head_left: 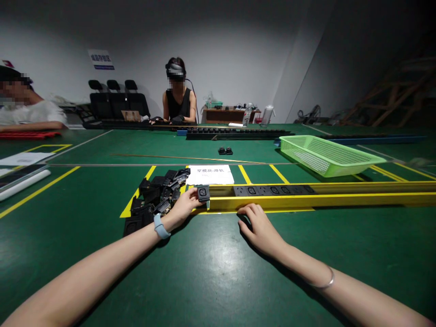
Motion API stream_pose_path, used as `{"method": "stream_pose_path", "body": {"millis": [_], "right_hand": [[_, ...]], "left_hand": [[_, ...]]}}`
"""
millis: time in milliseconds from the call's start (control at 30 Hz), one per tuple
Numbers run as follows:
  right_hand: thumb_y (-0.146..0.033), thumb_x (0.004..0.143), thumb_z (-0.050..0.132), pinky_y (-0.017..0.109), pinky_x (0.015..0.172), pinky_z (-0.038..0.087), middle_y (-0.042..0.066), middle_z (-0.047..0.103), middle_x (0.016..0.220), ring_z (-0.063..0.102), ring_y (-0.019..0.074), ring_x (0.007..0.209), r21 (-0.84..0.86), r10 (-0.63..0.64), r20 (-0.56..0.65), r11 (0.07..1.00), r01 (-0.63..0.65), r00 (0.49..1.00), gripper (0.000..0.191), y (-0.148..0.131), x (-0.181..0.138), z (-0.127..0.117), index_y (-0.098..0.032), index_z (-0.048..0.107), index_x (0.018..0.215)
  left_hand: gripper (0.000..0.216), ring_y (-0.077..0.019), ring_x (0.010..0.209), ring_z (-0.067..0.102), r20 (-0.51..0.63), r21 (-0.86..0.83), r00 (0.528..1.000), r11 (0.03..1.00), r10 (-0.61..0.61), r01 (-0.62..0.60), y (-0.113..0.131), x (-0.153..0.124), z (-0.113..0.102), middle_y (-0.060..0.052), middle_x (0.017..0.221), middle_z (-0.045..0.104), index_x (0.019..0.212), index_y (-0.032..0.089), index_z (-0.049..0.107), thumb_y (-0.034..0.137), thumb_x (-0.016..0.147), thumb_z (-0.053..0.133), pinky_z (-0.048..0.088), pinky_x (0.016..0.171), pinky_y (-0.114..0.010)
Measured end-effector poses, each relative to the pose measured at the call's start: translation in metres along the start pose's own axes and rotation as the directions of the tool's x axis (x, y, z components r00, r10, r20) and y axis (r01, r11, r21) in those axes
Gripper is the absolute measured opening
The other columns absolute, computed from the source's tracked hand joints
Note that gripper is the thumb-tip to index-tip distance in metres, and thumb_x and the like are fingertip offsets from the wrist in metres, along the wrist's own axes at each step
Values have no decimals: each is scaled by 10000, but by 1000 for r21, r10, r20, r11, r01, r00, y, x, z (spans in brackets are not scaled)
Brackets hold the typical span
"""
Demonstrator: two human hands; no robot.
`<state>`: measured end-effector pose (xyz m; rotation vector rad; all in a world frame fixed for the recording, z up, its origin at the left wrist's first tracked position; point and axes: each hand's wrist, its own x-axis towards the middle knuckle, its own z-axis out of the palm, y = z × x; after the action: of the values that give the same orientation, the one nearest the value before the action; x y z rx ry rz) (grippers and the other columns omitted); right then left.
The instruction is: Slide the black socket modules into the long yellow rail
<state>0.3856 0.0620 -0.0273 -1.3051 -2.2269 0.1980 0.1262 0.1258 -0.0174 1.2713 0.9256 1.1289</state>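
Observation:
My left hand [185,206] pinches a black socket module [203,193] at the left end of a long yellow rail [323,200] lying across the green table. Several black modules [269,190] sit inside the rail further right. My right hand [257,225] rests on the table with its fingers curled against the rail's front edge, holding nothing that I can see. A heap of loose black modules [156,195] lies just left of my left hand. A blue band is on my left wrist, a thin bracelet on my right.
A white paper label [210,175] lies behind the rail. A green plastic basket [327,156] stands at the right. Two small black parts [225,151] lie mid-table. Across the table a person [179,97] works at a black rail [238,132]; another person [23,109] sits far left.

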Motion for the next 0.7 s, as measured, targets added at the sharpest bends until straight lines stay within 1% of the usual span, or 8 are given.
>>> {"method": "stream_pose_path", "body": {"millis": [400, 700], "right_hand": [[-193, 877, 492, 424, 895, 429, 92, 525, 1013, 484, 243, 987, 10, -2, 5, 1000, 2, 1000, 171, -1, 0, 0, -197, 521, 1046], [-198, 875, 498, 407, 894, 429, 91, 529, 1019, 486, 238, 990, -5, 1, 7, 1000, -1, 1000, 184, 1, 0, 1, -191, 528, 1057]], "left_hand": [[421, -260, 1034, 625, 6, 53, 1000, 999, 10, -10, -2, -1, -1, -111, 1076, 686, 1009, 115, 651, 233, 616, 744, 415, 992, -417], [393, -258, 1016, 634, 3, 66, 1000, 998, 15, -15, -1, 0, -1, -98, 1038, 697, 986, 127, 654, 251, 624, 744, 423, 983, -415]]}}
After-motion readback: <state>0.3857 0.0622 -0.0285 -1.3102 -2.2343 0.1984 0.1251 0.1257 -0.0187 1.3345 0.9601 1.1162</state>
